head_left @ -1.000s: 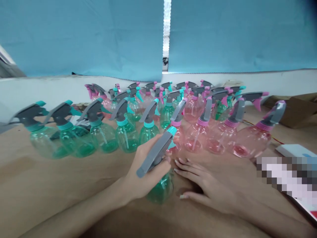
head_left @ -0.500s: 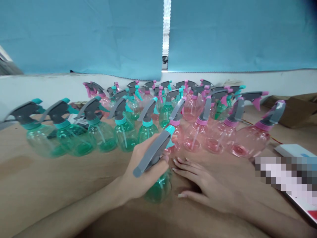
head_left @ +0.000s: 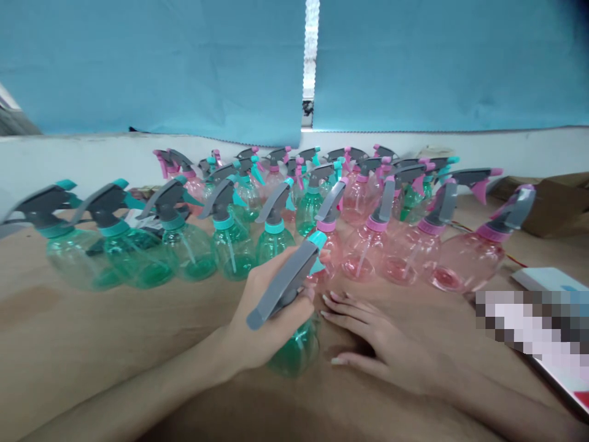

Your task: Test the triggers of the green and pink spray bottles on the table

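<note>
Left hand: my left hand (head_left: 271, 313) sits at about 6 o'clock, closed around the neck of a green spray bottle (head_left: 294, 347), with the fingers wrapped behind the head.
Right hand: my right hand (head_left: 386, 344) is open and lies palm down on the table at about 5 o'clock, its fingers spread, and its fingertips (head_left: 334, 307) are just beside the green spray bottle.
Held item: the green spray bottle's base is near the table at 6 o'clock. Its grey trigger head (head_left: 283, 282) points toward 7 o'clock, and its teal nozzle tip (head_left: 316, 265) is in front of a pink bottle. I cannot tell whether they touch.
Green group: rows of green plastic spray bottles (head_left: 188, 252) stand from 9 to 11 o'clock.
Pink group: rows of pink plastic spray bottles (head_left: 396, 258) stand from 12 to 3 o'clock. A few green ones are mixed in at the back.
Work surface: a tan wooden table (head_left: 92, 325) runs under everything.
Right edge: brown cardboard (head_left: 552, 205) lies at 2 o'clock, a thin red wire (head_left: 515, 259) at 3 o'clock, and a white box (head_left: 538, 278) beside a pixelated patch I cannot read.
Backdrop: a blue curtain (head_left: 151, 67) hangs above a white wall (head_left: 69, 159).
</note>
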A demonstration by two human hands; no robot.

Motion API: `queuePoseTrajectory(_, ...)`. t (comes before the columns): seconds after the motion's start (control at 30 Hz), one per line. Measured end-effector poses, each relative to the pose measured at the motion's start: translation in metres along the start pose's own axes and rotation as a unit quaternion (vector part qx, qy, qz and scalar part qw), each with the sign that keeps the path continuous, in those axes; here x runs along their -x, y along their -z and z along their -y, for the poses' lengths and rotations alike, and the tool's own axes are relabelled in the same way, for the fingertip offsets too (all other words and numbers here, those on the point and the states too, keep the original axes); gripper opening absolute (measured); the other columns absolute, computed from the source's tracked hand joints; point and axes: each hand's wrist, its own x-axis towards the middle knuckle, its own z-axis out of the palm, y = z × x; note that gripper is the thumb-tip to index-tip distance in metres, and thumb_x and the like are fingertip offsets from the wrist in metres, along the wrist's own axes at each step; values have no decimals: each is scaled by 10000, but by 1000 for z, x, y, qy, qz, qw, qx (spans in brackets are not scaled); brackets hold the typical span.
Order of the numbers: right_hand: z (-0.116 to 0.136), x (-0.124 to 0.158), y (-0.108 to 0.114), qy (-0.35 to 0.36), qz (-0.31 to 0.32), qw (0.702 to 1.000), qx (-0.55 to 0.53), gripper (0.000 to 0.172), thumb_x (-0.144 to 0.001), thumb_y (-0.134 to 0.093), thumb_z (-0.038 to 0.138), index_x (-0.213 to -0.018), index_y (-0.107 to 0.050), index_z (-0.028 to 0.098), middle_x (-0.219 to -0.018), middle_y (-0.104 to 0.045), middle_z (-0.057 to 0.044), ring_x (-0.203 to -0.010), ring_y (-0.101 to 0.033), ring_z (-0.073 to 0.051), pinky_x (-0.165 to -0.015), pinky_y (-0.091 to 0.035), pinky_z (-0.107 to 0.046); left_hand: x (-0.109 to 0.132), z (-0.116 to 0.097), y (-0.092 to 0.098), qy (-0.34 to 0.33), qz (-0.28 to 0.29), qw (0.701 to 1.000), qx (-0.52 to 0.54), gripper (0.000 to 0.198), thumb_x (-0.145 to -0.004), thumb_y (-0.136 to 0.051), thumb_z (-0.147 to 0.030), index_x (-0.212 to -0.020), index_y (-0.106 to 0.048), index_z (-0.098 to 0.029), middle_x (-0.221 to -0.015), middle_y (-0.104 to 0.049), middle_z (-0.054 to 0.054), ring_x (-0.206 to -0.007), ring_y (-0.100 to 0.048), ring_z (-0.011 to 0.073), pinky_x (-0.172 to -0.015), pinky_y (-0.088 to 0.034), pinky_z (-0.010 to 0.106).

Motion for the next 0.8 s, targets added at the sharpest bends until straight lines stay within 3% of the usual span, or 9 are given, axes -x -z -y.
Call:
queuePoseTrajectory(0.5,3,-1,3,-6,13,1000,8,668,-905,-457,622,-1443,-408,230,-1542,-318,-20,-1425,-281,-230,-1149,-290,-470,1,3,-1,-2,-9,1000,-15,25,-756,-501,-257,-749,-483,-241,-662,-528,-40,-579,-533,155,-569,-451,288)
queuePoseTrajectory(0.8,3,0,4,-1,-11,1000,-21,646,-891,-528,575,-1430,-432,232,-1531,-349,-43,-1412,-309,-254,-1143,-308,-475,1,-3,0,17,-4,1000,-20,29,-750,-499,-274,-761,-480,-255,-617,-500,-49,-563,-516,162,-543,-422,285)
